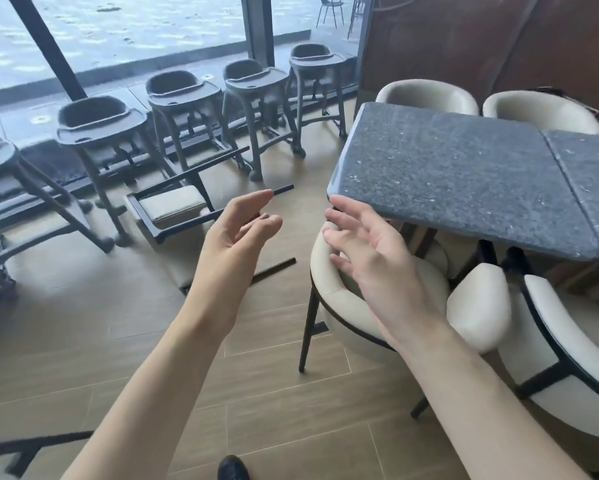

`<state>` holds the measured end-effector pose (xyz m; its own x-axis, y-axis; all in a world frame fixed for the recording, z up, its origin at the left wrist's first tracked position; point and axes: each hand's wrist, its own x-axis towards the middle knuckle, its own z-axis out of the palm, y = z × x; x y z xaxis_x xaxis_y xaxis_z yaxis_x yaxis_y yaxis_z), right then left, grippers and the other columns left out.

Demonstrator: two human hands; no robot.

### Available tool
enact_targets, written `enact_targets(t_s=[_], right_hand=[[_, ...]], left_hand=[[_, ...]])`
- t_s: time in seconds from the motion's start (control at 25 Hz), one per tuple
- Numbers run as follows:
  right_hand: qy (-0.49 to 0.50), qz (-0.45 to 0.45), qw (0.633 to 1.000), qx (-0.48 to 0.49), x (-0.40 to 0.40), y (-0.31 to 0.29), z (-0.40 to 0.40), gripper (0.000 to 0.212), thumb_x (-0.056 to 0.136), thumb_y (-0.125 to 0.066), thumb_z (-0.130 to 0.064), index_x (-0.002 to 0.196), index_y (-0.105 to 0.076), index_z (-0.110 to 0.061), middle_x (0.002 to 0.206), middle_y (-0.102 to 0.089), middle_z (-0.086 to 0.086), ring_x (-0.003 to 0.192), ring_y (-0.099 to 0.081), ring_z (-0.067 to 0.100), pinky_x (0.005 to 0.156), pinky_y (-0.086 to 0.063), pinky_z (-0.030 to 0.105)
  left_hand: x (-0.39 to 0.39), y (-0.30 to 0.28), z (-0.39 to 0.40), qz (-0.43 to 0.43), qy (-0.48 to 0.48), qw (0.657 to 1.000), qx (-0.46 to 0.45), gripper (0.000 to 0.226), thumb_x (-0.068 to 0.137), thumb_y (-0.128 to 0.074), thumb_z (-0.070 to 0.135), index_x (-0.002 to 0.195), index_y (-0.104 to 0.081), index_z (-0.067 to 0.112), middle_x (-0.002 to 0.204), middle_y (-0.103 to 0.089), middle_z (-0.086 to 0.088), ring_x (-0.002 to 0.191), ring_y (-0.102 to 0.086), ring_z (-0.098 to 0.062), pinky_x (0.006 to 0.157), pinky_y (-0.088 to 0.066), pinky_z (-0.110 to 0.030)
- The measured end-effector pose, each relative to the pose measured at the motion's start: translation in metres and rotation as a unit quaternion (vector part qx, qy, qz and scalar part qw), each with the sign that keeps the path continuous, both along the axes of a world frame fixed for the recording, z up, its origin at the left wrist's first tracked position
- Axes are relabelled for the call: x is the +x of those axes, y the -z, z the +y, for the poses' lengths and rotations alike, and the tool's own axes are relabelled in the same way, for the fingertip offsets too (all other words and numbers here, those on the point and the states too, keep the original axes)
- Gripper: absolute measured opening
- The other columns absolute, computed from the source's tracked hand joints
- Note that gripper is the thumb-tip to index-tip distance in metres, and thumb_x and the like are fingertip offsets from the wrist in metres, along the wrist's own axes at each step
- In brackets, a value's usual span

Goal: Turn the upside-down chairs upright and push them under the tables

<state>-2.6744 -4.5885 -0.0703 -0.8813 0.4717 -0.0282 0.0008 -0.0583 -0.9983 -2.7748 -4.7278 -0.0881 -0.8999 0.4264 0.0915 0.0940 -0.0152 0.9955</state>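
One chair tucked, one still flipped on the floor

Both hands are empty right now: left hand (237, 233) loosely open in mid-air, right hand (367, 247) spread with relaxed fingers over the curved back of the cream chair (339, 292), which already sits upright, partly under the grey tabletop (447, 174). The overturned chair (173, 209) lies on the floor near the row of dark high chairs (187, 98), legs sticking out toward the camera. I'd say grab it by the frame and a leg with both hands, roll it onto its feet, then slide it in straight.
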Motion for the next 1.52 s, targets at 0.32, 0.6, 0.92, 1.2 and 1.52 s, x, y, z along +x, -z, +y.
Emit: enact_targets(t_s=[0.32,0.6,0.92,1.2,1.52], right_hand=[[0.013,0.002,1.000,0.015,-0.136,-0.009,-0.091,0.037,0.095,-0.061,-0.016,0.130,-0.061,-0.030,0.127,-0.063,-0.010,0.121,-0.057,0.000,0.113,-0.041,0.038],[-0.001,-0.014,0.999,0.030,-0.234,0.002,-0.156,0.036,0.093,-0.063,-0.019,0.126,-0.064,-0.031,0.125,-0.065,-0.016,0.118,-0.056,-0.005,0.111,-0.043,0.037],[-0.029,-0.027,0.999,0.008,-0.351,0.021,-0.186,0.034,0.092,-0.063,-0.017,0.123,-0.065,-0.032,0.120,-0.066,-0.017,0.116,-0.059,-0.004,0.111,-0.043,0.037],[-0.044,-0.040,0.998,-0.006,-0.494,0.025,-0.180,0.033,0.091,-0.061,-0.020,0.119,-0.066,-0.035,0.121,-0.066,-0.015,0.118,-0.059,0.000,0.111,-0.043,0.041],[-0.103,-0.064,0.992,0.021,-0.632,0.021,-0.201,0.032,0.087,-0.062,-0.027,0.117,-0.067,-0.036,0.117,-0.067,-0.018,0.113,-0.060,-0.003,0.109,-0.044,0.040]], left_hand=[[-0.127,-0.004,-0.085,-0.010,-0.023,0.999,0.029,0.033,0.086,-0.063,0.036,0.117,-0.072,0.035,0.118,-0.073,0.017,0.109,-0.067,0.003,0.104,-0.047,-0.033],[-0.216,0.007,-0.159,-0.054,-0.047,0.997,0.033,0.035,0.081,-0.061,0.039,0.114,-0.072,0.035,0.124,-0.071,0.013,0.123,-0.062,-0.004,0.107,-0.046,-0.032],[-0.318,0.021,-0.191,-0.052,-0.080,0.994,0.049,0.030,0.084,-0.061,0.036,0.112,-0.072,0.032,0.124,-0.072,0.006,0.120,-0.064,-0.007,0.108,-0.046,-0.031],[-0.448,0.019,-0.191,-0.046,-0.098,0.993,0.035,0.029,0.083,-0.061,0.036,0.110,-0.072,0.032,0.120,-0.073,0.011,0.120,-0.065,-0.005,0.108,-0.046,-0.034],[-0.573,0.008,-0.225,-0.036,-0.131,0.991,-0.005,0.028,0.086,-0.058,0.036,0.110,-0.072,0.035,0.123,-0.072,0.015,0.121,-0.064,-0.007,0.112,-0.045,-0.041]])
